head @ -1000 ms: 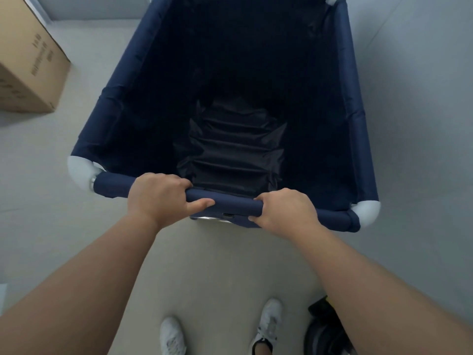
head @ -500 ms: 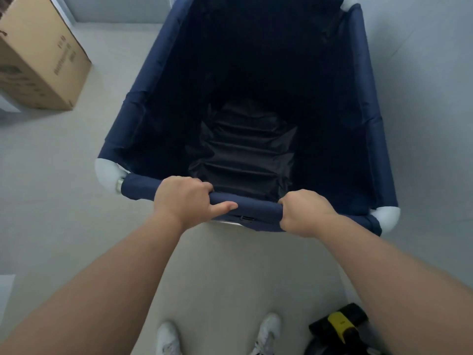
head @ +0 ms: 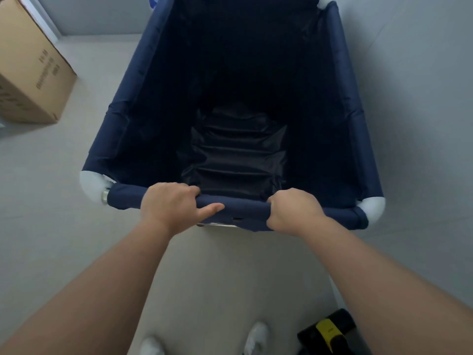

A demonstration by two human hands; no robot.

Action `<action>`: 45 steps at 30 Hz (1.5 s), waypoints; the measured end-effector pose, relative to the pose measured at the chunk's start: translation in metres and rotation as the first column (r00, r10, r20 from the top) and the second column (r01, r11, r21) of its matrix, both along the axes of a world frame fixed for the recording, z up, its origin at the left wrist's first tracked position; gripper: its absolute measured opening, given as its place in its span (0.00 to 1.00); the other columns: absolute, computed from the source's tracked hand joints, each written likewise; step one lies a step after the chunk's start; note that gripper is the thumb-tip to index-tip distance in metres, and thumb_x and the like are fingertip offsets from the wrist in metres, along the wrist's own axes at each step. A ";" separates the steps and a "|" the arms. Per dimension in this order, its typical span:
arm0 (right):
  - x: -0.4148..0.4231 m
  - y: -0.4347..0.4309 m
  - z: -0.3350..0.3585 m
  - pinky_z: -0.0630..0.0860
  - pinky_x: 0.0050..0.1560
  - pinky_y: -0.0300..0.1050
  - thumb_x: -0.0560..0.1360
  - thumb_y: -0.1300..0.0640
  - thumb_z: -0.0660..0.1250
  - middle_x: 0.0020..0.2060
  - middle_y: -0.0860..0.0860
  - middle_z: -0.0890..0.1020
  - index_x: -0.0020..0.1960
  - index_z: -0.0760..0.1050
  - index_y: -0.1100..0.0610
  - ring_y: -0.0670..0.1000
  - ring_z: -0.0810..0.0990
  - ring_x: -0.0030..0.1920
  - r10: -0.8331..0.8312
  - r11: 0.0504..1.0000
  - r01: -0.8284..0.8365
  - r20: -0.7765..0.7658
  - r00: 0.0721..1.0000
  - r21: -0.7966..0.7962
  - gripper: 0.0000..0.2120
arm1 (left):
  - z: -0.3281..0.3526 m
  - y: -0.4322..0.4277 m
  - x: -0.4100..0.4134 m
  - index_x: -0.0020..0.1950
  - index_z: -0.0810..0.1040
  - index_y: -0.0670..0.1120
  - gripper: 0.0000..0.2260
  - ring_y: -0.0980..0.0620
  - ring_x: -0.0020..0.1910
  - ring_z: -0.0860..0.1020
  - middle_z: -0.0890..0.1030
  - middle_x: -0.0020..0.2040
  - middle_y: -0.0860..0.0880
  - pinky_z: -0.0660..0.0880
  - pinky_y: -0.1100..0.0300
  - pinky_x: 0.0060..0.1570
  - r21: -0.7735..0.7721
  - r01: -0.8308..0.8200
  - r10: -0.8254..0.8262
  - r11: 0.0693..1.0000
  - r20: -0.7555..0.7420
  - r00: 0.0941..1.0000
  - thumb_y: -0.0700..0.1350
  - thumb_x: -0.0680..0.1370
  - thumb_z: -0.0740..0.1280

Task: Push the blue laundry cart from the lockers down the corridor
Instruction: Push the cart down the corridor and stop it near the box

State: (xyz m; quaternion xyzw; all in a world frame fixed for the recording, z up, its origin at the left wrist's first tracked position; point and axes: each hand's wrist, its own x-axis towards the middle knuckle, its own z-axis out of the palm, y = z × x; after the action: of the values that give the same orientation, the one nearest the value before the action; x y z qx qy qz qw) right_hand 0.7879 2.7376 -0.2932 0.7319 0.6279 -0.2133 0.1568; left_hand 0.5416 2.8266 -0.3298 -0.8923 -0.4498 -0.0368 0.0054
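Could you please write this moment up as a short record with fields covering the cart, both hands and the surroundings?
cart: blue laundry cart, fabric sides, white corner caps
contents: only dark crumpled lining visible at the bottom
left hand: left hand wrapped over the near rail
right hand: right hand wrapped over the same rail
floor left: cardboard box, apart from the cart
floor near right: black and yellow object, partly hidden by the arm
feet: white shoes behind the cart

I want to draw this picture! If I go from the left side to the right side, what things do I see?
Cardboard box → white corner cap → left hand → right hand on the blue laundry cart → other white corner cap → grey wall.
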 end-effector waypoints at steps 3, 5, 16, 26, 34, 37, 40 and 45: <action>0.001 0.007 -0.005 0.74 0.34 0.46 0.70 0.51 0.64 0.35 0.48 0.78 0.48 0.78 0.51 0.51 0.77 0.35 0.000 0.998 -0.001 -0.014 1.000 -0.056 0.09 | -0.003 0.008 -0.001 0.37 0.79 0.53 0.40 0.51 0.30 0.76 0.78 0.30 0.54 0.71 0.55 0.30 0.013 -0.004 0.004 1.000 0.001 1.000 0.77 0.70 0.35; 0.001 0.014 -0.006 0.75 0.35 0.46 0.70 0.50 0.64 0.36 0.48 0.79 0.47 0.78 0.52 0.52 0.78 0.35 -0.012 0.996 0.011 -0.016 1.000 -0.089 0.08 | -0.004 0.015 -0.001 0.37 0.80 0.53 0.39 0.51 0.29 0.77 0.79 0.30 0.53 0.72 0.55 0.30 0.032 0.008 -0.008 0.999 0.009 1.000 0.73 0.74 0.35; 0.017 0.053 -0.004 0.74 0.32 0.45 0.69 0.53 0.64 0.34 0.49 0.79 0.39 0.73 0.52 0.51 0.78 0.33 -0.076 0.989 0.075 0.000 0.997 -0.129 0.03 | 0.004 0.060 0.025 0.29 0.76 0.49 0.29 0.45 0.25 0.74 0.76 0.24 0.50 0.64 0.56 0.28 0.037 0.024 -0.024 0.999 0.009 1.000 0.63 0.78 0.47; 0.030 0.069 -0.005 0.68 0.30 0.44 0.70 0.53 0.63 0.34 0.46 0.77 0.43 0.76 0.49 0.49 0.75 0.33 -0.039 0.995 0.036 -0.025 0.999 -0.091 0.04 | 0.009 0.076 0.035 0.28 0.73 0.49 0.28 0.45 0.26 0.74 0.76 0.25 0.49 0.62 0.56 0.28 -0.013 0.011 -0.011 1.000 -0.018 1.000 0.62 0.78 0.46; 0.046 0.074 0.002 0.70 0.31 0.44 0.70 0.56 0.64 0.33 0.48 0.77 0.36 0.70 0.50 0.51 0.75 0.33 -0.012 0.994 0.003 -0.076 0.997 -0.110 0.05 | 0.007 0.075 0.050 0.30 0.75 0.51 0.30 0.46 0.27 0.73 0.76 0.26 0.51 0.61 0.56 0.29 0.012 -0.042 0.043 0.999 -0.062 0.997 0.64 0.76 0.42; 0.058 0.071 0.004 0.70 0.31 0.44 0.70 0.56 0.64 0.33 0.48 0.77 0.39 0.74 0.51 0.51 0.75 0.33 0.011 0.992 -0.021 -0.078 0.997 -0.128 0.01 | 0.008 0.067 0.061 0.29 0.72 0.51 0.29 0.46 0.27 0.70 0.73 0.25 0.51 0.61 0.56 0.29 -0.002 -0.062 0.062 0.998 -0.059 0.996 0.65 0.76 0.42; 0.078 0.069 0.005 0.68 0.30 0.43 0.70 0.57 0.64 0.33 0.47 0.77 0.38 0.74 0.49 0.50 0.74 0.32 0.025 0.989 -0.031 -0.039 0.999 -0.143 0.03 | 0.007 0.057 0.081 0.30 0.75 0.50 0.30 0.45 0.28 0.72 0.75 0.26 0.50 0.62 0.56 0.29 -0.013 -0.089 0.089 0.996 -0.031 0.996 0.65 0.75 0.43; 0.117 0.065 0.008 0.66 0.27 0.42 0.69 0.56 0.64 0.32 0.47 0.77 0.34 0.70 0.47 0.48 0.74 0.32 0.021 0.987 -0.013 0.043 0.999 -0.160 0.07 | 0.008 0.039 0.121 0.28 0.67 0.49 0.27 0.45 0.26 0.67 0.70 0.24 0.50 0.58 0.55 0.30 -0.045 -0.116 0.115 0.992 -0.004 0.993 0.65 0.76 0.43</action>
State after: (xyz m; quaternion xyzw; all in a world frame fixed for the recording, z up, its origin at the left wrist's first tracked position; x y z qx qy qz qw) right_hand 0.9053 2.8030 -0.2849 0.7161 0.6114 -0.2453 0.2307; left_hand 0.6630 2.8656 -0.3216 -0.8647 -0.5014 -0.0259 -0.0124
